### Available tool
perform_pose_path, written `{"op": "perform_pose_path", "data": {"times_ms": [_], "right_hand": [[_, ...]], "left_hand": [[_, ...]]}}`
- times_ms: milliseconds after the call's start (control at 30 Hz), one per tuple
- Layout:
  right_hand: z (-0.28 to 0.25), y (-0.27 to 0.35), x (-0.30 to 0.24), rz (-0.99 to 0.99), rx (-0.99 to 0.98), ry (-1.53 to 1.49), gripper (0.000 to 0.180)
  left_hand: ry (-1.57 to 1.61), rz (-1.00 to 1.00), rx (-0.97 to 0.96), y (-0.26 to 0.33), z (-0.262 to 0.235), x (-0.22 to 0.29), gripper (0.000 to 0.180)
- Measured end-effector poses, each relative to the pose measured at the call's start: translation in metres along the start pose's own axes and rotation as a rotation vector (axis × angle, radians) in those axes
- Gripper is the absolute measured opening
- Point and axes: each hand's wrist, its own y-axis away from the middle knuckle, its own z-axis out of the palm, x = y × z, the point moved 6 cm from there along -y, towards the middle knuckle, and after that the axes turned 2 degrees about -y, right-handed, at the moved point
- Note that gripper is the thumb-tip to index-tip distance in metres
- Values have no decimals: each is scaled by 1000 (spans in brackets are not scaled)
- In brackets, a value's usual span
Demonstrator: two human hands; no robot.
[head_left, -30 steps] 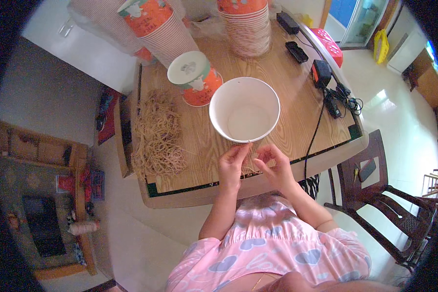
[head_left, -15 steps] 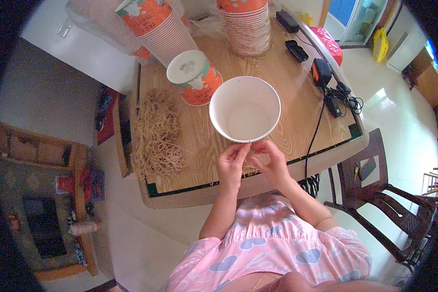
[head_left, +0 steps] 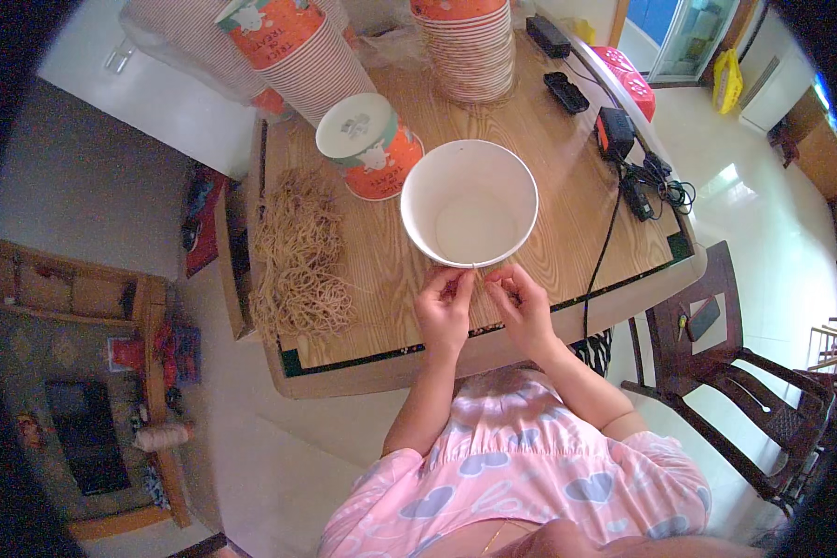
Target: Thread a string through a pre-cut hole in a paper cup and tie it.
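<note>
Left hand (head_left: 444,312) is pinching thin pale strand (head_left: 475,271), presumably steadying it, by wood-grained tabletop (head_left: 567,246) near edge; right hand (head_left: 524,309): grip unclear.

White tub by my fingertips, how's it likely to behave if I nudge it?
The white tub looks light, with thin walls and nothing visible inside. It may slide easily, since the tabletop looks smooth. Knocked over, it would probably roll, given its round rim.

A round tub (head_left: 471,206), white inside, stands mouth up on the worktop (head_left: 572,232), its flat bottom visible within, while a thin strand of pale string (head_left: 475,269) shows at its near rim.
</note>
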Motion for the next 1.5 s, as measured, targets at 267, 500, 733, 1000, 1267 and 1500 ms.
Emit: {"op": "perform_pose_path", "data": {"times_ms": [267,500,733,1000,1267,1500], "right_hand": [[-3,-7,5,-53,15,39,5],[-1,-4,6,-96,5,62,2],[0,2,-7,-134,24,120,6],[0,5,-3,-139,30,110,6],[-2,14,-19,-155,-16,154,6],[-1,15,-28,-278,-35,181,4]], "left_hand": [[26,64,85,5,-3,10,9],[-137,95,66,6,0,10,12],[-16,-21,-15,1,4,11,12],[-27,-35,-107,0,9,14,10],[151,-187,-93,-1,12,21,7],[228,-249,-98,-8,10,11,11]]}}
